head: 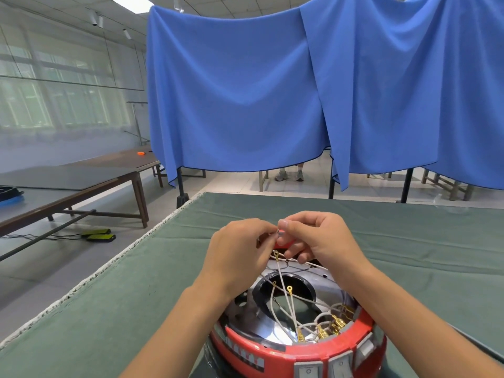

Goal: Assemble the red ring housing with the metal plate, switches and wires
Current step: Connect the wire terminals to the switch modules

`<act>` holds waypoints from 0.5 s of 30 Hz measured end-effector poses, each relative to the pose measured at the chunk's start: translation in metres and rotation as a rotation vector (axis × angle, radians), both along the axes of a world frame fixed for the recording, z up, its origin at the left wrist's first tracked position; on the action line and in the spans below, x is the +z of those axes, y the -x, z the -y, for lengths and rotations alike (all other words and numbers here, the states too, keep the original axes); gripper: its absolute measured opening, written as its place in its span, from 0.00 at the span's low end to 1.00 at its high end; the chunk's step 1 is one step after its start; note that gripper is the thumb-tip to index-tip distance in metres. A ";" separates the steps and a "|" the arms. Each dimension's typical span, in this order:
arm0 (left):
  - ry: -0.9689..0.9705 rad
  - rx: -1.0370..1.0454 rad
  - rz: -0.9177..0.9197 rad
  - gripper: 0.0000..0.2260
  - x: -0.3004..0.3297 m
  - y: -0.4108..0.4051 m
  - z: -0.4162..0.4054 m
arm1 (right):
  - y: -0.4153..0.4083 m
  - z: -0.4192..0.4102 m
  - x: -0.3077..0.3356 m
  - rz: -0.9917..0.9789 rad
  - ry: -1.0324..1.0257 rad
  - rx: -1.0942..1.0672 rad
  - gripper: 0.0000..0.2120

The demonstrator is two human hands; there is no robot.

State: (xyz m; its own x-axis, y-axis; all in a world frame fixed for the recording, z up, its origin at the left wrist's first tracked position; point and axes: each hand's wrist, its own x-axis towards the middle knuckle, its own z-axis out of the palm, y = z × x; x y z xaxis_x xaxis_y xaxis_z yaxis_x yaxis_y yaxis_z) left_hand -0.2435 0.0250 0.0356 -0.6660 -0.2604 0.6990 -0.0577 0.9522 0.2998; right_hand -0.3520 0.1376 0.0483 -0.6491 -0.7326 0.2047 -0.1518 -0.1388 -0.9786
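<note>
1. Head view: red ring housing [297, 350] sits on the green-covered table [136, 296] at the near edge, between both forearms, shiny metal plate [270, 332] seated inside it.
2. Grey switches [339, 364] line the housing's near right wall; white wires [283, 304] with gold terminals fan up from the near-right rim toward the hands, long axis running away from the person.
3. Left hand [237, 255] and right hand [319, 238] meet fingertip to fingertip above the housing's far rim, both equally near the work.
4. Left hand: fingers curled, pinching a small wire end; exact part too small to tell.
5. Right hand: thumb and forefinger pinch the same small piece, other fingers curled loosely below.
6. Judgement: a wire end is being joined or fitted; loose ring terminals hang just below the hands, next to go.
7. Background: blue cloth [245, 91] hangs behind.
</note>
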 end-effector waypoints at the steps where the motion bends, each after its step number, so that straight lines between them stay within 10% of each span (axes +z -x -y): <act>1: -0.009 -0.004 0.008 0.06 0.000 -0.001 -0.001 | -0.001 0.000 0.000 0.000 -0.002 -0.003 0.05; 15: -0.053 -0.033 -0.078 0.06 0.000 0.001 0.001 | 0.000 -0.001 -0.004 -0.032 -0.112 0.055 0.08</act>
State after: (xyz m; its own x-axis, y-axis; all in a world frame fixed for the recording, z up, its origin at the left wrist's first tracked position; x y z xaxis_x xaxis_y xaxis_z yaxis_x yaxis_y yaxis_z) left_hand -0.2450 0.0238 0.0355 -0.6191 -0.2771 0.7348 -0.0015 0.9361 0.3518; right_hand -0.3520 0.1382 0.0447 -0.6019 -0.7862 0.1396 -0.1782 -0.0382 -0.9833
